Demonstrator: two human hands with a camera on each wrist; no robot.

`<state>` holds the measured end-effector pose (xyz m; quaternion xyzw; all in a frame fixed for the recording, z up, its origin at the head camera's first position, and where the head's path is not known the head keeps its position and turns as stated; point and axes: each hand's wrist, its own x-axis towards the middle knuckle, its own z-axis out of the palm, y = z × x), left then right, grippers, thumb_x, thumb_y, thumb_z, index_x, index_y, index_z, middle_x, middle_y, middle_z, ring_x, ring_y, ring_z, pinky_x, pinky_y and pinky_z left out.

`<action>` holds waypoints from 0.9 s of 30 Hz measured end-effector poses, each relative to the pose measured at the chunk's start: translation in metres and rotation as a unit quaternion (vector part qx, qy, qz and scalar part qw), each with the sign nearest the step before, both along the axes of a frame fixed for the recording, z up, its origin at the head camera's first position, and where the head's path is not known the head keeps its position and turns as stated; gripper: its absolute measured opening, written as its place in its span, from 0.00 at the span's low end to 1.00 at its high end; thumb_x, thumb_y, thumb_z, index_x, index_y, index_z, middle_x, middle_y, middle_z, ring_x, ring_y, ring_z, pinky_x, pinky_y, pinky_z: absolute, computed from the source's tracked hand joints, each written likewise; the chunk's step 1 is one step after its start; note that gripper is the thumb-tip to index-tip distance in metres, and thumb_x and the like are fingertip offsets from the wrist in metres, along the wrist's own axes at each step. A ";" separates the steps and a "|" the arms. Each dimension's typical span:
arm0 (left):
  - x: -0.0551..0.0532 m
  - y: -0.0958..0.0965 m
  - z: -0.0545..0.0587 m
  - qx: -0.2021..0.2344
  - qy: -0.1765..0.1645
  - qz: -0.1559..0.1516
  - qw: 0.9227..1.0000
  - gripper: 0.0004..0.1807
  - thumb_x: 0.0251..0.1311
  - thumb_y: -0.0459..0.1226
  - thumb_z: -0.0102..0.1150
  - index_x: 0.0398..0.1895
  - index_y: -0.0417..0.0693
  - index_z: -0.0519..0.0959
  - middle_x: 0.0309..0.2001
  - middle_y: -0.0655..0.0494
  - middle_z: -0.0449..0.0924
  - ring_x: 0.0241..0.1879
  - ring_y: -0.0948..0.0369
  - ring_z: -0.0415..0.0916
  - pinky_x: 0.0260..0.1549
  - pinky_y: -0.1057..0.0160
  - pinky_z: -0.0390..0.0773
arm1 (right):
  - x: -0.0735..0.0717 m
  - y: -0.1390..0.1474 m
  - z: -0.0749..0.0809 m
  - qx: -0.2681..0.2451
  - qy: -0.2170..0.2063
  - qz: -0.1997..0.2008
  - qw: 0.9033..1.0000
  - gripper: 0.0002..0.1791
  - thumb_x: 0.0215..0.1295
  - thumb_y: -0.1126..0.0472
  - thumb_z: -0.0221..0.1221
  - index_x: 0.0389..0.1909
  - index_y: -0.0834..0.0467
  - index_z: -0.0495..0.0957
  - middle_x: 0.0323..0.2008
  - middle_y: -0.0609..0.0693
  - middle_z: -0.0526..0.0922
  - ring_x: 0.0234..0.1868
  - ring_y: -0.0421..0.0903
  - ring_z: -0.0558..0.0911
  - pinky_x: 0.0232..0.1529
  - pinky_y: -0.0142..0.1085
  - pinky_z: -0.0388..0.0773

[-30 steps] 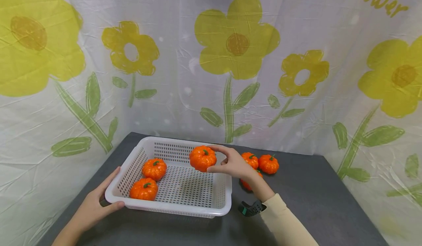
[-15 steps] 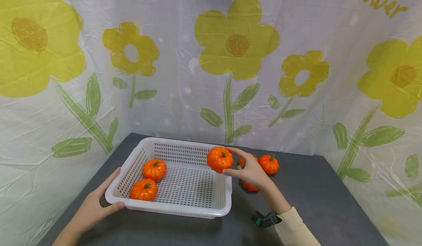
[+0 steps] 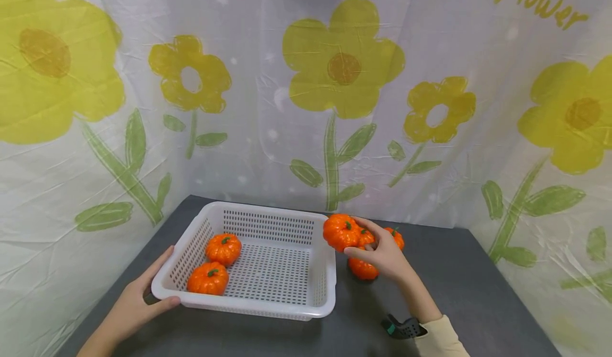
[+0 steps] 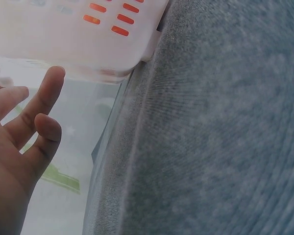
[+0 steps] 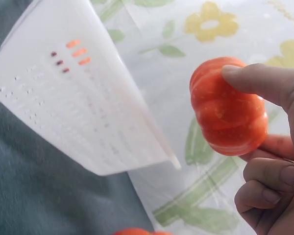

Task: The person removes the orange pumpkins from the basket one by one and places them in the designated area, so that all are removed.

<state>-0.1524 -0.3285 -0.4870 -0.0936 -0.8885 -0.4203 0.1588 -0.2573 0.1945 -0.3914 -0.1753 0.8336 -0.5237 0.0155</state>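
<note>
My right hand (image 3: 386,252) pinches a small orange pumpkin (image 3: 339,233) with a green stem, raised beside the right end of a white slotted plastic basket (image 3: 258,305). In the right wrist view, the thumb presses one side of this pumpkin (image 5: 228,107) and fingers support it from below. My left hand (image 3: 135,303) holds the basket's near left corner, thumb over the front rim and fingers along the left side. Two pumpkins, one farther back (image 3: 223,249) and one nearer (image 3: 207,279), sit at the basket's left end.
More pumpkins lie on the dark table (image 3: 454,293) right of the basket: one in front (image 3: 363,269), one behind it (image 3: 366,237), and another (image 3: 397,237) partly hidden by my right hand. A flower-printed white curtain (image 3: 258,150) encloses the back and sides.
My right hand has carried the pumpkin rightward, from above the basket to past its right rim, near the pumpkins on the table. The left hand and basket stay in place.
</note>
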 end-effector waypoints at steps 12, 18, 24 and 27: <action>0.000 0.000 0.000 -0.004 -0.011 0.008 1.000 0.56 0.58 0.38 0.78 0.87 0.58 0.55 0.67 0.99 0.51 0.56 0.87 0.66 0.44 0.71 0.79 | 0.005 0.040 -0.014 0.013 0.019 -0.071 0.997 0.41 0.62 0.54 0.76 0.76 0.50 0.72 0.50 0.57 0.81 0.19 0.37 0.64 0.27 0.32 0.68; -0.002 0.000 0.000 -0.009 -0.026 0.008 1.000 0.55 0.60 0.39 0.77 0.87 0.60 0.54 0.67 0.98 0.51 0.56 0.87 0.65 0.45 0.70 0.79 | 0.010 0.063 -0.021 -0.001 0.002 -0.088 0.996 0.42 0.66 0.55 0.73 0.78 0.54 0.68 0.74 0.60 0.71 0.25 0.37 0.74 0.31 0.32 0.74; -0.002 -0.001 0.000 -0.006 -0.036 0.008 0.999 0.55 0.61 0.38 0.76 0.87 0.58 0.53 0.76 0.77 0.59 0.55 0.87 0.66 0.44 0.70 0.80 | 0.013 0.079 -0.024 0.016 0.000 -0.115 0.993 0.44 0.66 0.54 0.74 0.80 0.55 0.65 0.77 0.61 0.67 0.13 0.39 0.60 0.20 0.34 0.62; -0.002 0.000 0.002 -0.010 -0.044 0.009 0.999 0.56 0.61 0.39 0.76 0.87 0.56 0.52 0.80 0.46 0.63 0.54 0.88 0.65 0.44 0.71 0.79 | 0.014 0.087 -0.027 0.018 0.001 -0.124 0.992 0.44 0.66 0.54 0.74 0.80 0.55 0.65 0.77 0.62 0.67 0.13 0.39 0.60 0.20 0.34 0.62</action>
